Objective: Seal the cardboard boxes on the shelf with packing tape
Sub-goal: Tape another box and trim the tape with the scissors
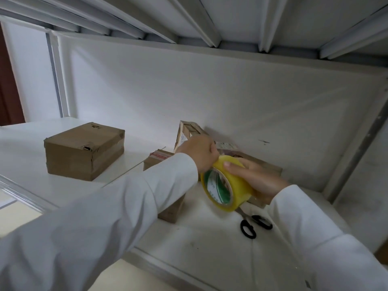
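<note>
Right hand [255, 179] grips tape roll [227, 185], label unreadable

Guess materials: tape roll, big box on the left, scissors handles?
Tape roll: glossy yellowish clear plastic film on what looks like a printed card core. Big box: matte brown cardboard, scuffed and torn at the corners, banded with shiny tape. Scissors: handles smooth black, probably plastic; blades mostly hidden.

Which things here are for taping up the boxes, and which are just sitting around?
For the job:
- tape roll, held by right hand; left hand pinches at its top
- cardboard boxes: big box, upright box, box under the sleeve, box behind the roll
- scissors

Just there:
- shelf
- white back panel
</note>
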